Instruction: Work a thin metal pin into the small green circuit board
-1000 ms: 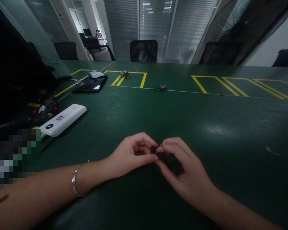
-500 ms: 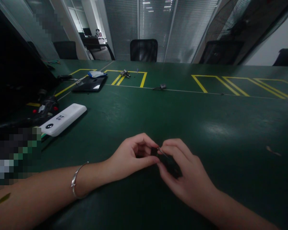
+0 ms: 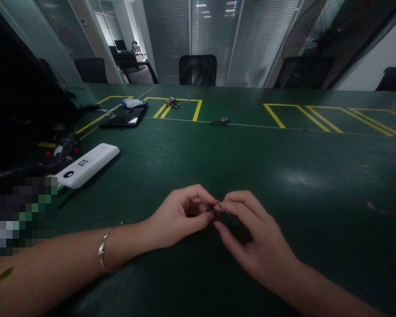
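Note:
Low over the green table, my left hand (image 3: 178,215) pinches a small dark piece (image 3: 211,209) between thumb and fingertips. Close beside it, my right hand (image 3: 257,233) is curled, with a thin metal pin-like piece (image 3: 225,210) at its index finger. The right thumb is lower and apart from the index finger. Both hands' fingertips nearly meet around the dark piece. Its exact kind is too small and dim to tell, and fingers hide part of it. A silver bangle (image 3: 101,251) circles my left wrist.
On the green table (image 3: 191,149), a white power bank (image 3: 89,165) marked 22 lies at left, with dark gear (image 3: 64,149) behind it. Farther back are a black tablet-like slab (image 3: 123,116), metal parts (image 3: 172,102) and a small dark cylinder (image 3: 223,119). Yellow tape marks the far side.
My right thumb has moved slightly down and left, away from the index finger. The small dark piece sits differently at my left fingertips, turned a little. The arms have hardly moved.

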Demonstrator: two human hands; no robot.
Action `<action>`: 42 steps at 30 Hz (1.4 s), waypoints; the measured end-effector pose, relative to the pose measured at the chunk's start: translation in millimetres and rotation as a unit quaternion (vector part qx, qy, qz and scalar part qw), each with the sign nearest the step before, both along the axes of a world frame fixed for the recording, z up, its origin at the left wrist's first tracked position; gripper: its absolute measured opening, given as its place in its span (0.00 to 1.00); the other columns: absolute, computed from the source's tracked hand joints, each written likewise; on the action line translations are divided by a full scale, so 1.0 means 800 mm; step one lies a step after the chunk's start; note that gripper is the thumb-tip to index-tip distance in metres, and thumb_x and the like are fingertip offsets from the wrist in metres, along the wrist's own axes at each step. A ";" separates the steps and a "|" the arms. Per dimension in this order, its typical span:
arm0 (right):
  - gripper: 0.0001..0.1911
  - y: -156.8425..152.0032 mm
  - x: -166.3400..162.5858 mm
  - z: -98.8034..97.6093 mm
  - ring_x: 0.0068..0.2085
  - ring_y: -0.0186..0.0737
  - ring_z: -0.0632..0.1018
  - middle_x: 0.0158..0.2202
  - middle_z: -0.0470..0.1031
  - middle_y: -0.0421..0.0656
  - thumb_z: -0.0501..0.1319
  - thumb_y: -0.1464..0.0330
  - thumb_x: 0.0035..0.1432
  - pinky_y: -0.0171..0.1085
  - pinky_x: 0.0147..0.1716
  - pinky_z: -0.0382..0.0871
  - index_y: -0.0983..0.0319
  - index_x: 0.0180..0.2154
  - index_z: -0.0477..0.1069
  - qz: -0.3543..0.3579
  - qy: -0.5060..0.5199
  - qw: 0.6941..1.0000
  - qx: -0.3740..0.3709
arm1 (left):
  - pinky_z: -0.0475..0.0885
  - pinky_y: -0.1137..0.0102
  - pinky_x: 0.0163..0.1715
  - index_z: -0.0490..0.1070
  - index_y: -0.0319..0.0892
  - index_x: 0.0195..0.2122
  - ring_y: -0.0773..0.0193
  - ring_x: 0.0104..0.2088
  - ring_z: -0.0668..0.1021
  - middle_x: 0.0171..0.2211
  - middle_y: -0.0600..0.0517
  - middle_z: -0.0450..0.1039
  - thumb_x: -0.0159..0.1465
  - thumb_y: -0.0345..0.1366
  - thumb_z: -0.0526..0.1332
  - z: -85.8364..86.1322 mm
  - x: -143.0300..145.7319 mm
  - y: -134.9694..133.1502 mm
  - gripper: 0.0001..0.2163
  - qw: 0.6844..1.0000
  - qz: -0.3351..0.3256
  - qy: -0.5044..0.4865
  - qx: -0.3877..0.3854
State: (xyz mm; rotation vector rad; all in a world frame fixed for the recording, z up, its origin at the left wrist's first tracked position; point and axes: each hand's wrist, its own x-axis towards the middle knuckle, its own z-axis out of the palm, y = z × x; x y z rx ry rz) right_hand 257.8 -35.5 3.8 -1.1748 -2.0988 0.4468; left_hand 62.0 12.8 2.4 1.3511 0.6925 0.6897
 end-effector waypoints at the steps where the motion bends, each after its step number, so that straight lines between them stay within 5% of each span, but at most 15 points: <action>1: 0.11 0.000 0.001 0.000 0.41 0.43 0.77 0.43 0.69 0.46 0.58 0.72 0.61 0.40 0.35 0.75 0.59 0.46 0.67 -0.001 0.011 1.000 -0.002 | 0.70 0.70 0.34 0.71 0.37 0.41 0.65 0.33 0.78 0.34 0.49 0.76 0.61 0.28 0.64 0.001 0.000 0.000 0.07 1.000 0.002 0.002 -0.003; 10: 0.06 0.002 0.004 0.005 0.36 0.38 0.74 0.38 0.71 0.43 0.53 0.73 0.65 0.36 0.31 0.71 0.58 0.40 0.66 -0.022 0.075 0.996 -0.052 | 0.72 0.70 0.39 0.72 0.40 0.47 0.67 0.36 0.77 0.41 0.50 0.75 0.66 0.32 0.62 0.001 -0.004 0.008 0.09 0.999 -0.011 -0.018 -0.029; 16: 0.09 0.003 0.005 0.000 0.37 0.38 0.77 0.39 0.75 0.42 0.55 0.72 0.65 0.36 0.34 0.74 0.57 0.45 0.68 -0.016 0.067 0.995 -0.078 | 0.72 0.70 0.39 0.75 0.37 0.46 0.67 0.35 0.75 0.38 0.49 0.76 0.68 0.32 0.59 0.002 -0.004 0.010 0.09 1.000 0.012 -0.001 -0.003; 21: 0.11 0.005 0.006 -0.005 0.38 0.39 0.79 0.40 0.76 0.43 0.56 0.72 0.65 0.36 0.34 0.75 0.56 0.48 0.69 -0.026 0.045 0.997 -0.051 | 0.72 0.67 0.43 0.76 0.38 0.48 0.63 0.40 0.76 0.46 0.45 0.76 0.69 0.33 0.56 0.009 -0.005 0.009 0.12 0.999 0.019 0.033 0.035; 26: 0.12 0.005 0.006 -0.006 0.39 0.39 0.78 0.41 0.77 0.42 0.56 0.73 0.64 0.37 0.35 0.74 0.56 0.48 0.69 -0.027 0.039 0.998 -0.045 | 0.71 0.66 0.48 0.75 0.39 0.48 0.59 0.48 0.76 0.48 0.47 0.73 0.63 0.29 0.63 0.007 -0.005 0.010 0.12 0.997 0.023 0.017 0.067; 32: 0.15 0.005 0.006 -0.005 0.41 0.37 0.78 0.42 0.76 0.42 0.57 0.74 0.63 0.37 0.38 0.74 0.56 0.50 0.70 -0.015 0.056 0.997 -0.045 | 0.73 0.69 0.43 0.73 0.40 0.48 0.64 0.42 0.78 0.45 0.48 0.76 0.64 0.30 0.63 -0.001 -0.006 0.011 0.11 0.997 0.051 0.020 0.051; 42: 0.17 0.008 0.005 -0.004 0.41 0.38 0.78 0.42 0.77 0.43 0.58 0.76 0.62 0.37 0.39 0.75 0.56 0.50 0.74 -0.010 0.046 0.999 -0.016 | 0.71 0.68 0.44 0.75 0.41 0.47 0.62 0.43 0.77 0.43 0.49 0.75 0.66 0.32 0.62 -0.001 -0.011 0.011 0.10 0.970 0.062 0.102 0.212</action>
